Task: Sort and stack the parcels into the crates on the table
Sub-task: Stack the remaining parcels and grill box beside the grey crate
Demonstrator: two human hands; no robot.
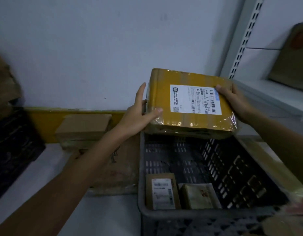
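1. Left of the grip, a plain brown box (84,129) sits on the table (45,167).
2. The left hand (138,114) clasps the taped parcel (190,103) at its left edge, thumb on top.
3. The right hand (232,101) closes on the opposite edge, thumb on the label (195,99).
4. The parcel hangs above the grey crate (173,217); below the grip lie two small parcels (162,191).
5. It looks stiff and probably light; its glossy tape may be slippery, so opposite edges suit best.

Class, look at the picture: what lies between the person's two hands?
In the head view, a taped cardboard parcel with a white shipping label lies between the left hand and right hand, held above the dark crate.
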